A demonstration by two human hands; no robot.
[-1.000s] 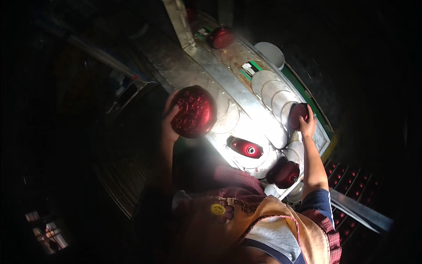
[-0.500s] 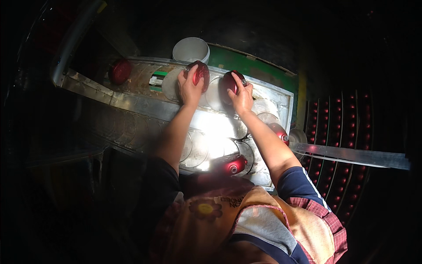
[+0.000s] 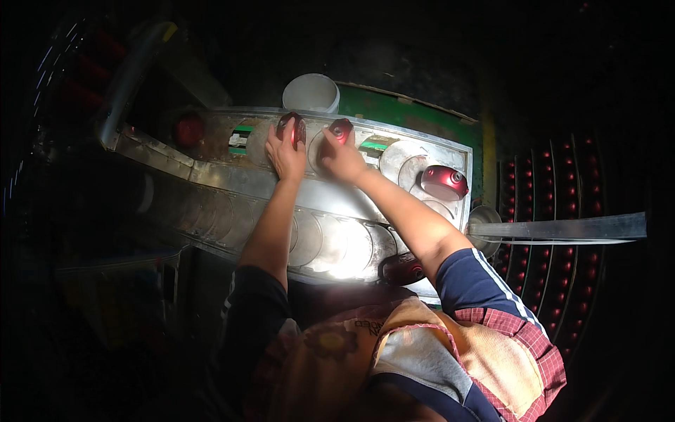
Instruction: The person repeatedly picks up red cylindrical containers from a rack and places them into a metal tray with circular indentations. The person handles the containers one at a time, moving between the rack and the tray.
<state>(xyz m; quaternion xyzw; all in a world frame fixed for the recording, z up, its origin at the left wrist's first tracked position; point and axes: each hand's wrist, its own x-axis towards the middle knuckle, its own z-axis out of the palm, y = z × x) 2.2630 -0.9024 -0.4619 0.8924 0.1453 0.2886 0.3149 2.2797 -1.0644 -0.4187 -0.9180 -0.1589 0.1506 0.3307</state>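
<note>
My left hand (image 3: 286, 156) is wrapped around a red, shiny, rounded metal body (image 3: 294, 129) on the far row of a conveyor. Just right of it, my right hand (image 3: 342, 159), slightly blurred, grips a second red metal body (image 3: 342, 129) with a small round fitting facing up. Both bodies are at round metal plates, and my fingers hide part of each. On the right end of the conveyor lies another red body (image 3: 443, 183), its fitting showing. A further red body (image 3: 401, 269) lies on the near row, partly in shadow.
The metal conveyor (image 3: 253, 184) carries round plates in two rows. At its far left sits a red body (image 3: 189, 131). Behind it stands a white bucket (image 3: 309, 93). A metal bar (image 3: 562, 228) juts out right, over racks (image 3: 548, 197) of many red pieces.
Both hands and the bodies they hold have moved left along the far row. The near-row body has shifted right. The body at the right end has come out from behind my right arm.
</note>
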